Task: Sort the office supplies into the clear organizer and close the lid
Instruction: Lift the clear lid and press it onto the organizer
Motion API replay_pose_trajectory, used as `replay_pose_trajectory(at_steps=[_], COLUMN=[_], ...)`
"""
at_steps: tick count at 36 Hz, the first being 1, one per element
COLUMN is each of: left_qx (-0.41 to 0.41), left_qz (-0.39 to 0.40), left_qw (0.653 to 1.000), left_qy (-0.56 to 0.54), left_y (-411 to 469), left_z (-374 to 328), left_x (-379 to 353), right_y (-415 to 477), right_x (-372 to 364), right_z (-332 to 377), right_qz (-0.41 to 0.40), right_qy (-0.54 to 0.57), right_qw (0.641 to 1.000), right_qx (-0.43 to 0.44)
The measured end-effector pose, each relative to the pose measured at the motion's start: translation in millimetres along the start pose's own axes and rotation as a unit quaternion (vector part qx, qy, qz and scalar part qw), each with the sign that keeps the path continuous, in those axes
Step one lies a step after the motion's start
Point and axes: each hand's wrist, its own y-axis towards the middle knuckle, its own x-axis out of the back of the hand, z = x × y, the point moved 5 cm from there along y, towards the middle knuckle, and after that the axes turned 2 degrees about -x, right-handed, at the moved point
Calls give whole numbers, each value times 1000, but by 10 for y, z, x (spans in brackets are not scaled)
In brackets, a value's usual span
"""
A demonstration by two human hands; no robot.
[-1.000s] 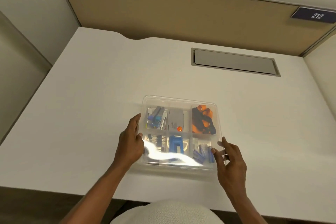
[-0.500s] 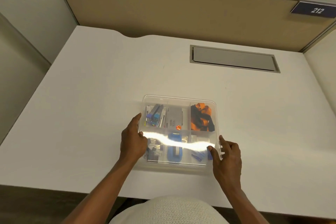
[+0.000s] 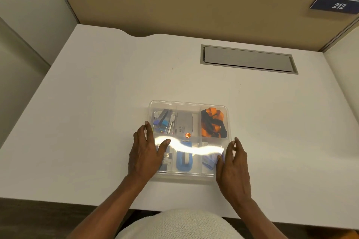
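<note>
The clear organizer [image 3: 189, 105] sat lower centre on the white surface [image 3: 97, 103], supplies sorted inside. Within the last second its lid [image 3: 196, 122] had settled flatter. The left grip [image 3: 144, 153] pressed spread upon it, and the right grip [image 3: 234, 165], fingers straight, touched its right edge. Closing seemed nearly finished.

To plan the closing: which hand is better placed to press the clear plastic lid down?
Left, probably: the left hand lies on the clear plastic lid; the right hand is beside its edge.

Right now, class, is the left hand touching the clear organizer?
Touching. The head view shows the left hand lying on the clear organizer, its thumb flat across the top.
</note>
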Motion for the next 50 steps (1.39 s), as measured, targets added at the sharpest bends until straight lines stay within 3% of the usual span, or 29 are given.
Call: replay_pose_trajectory(at_steps=[4, 15, 23, 32, 39, 50], left_qx=[-7, -39, -55, -163, -195, -241], left_qz=[16, 31, 11, 4, 16, 122], left_qw=[1000, 999, 998, 977, 969, 947], left_qy=[12, 6, 23, 139, 151, 174], left_y=[-5, 20, 8, 79, 282, 650], left_z=[69, 72, 74, -113, -241, -223], left_x=[-120, -189, -192, -49, 87, 157], right_y=[-22, 32, 42, 320, 757, 1035], right_x=[-96, -145, -82, 143, 35, -162], right_z=[53, 9, 72, 178, 275, 335], right_qz=[27, 76, 79, 38, 49, 83], right_qy=[10, 44, -22, -23, -52, -118], right_qw=[996, 994, 994, 997, 995, 981], right_qx=[86, 62, 67, 61, 72, 134])
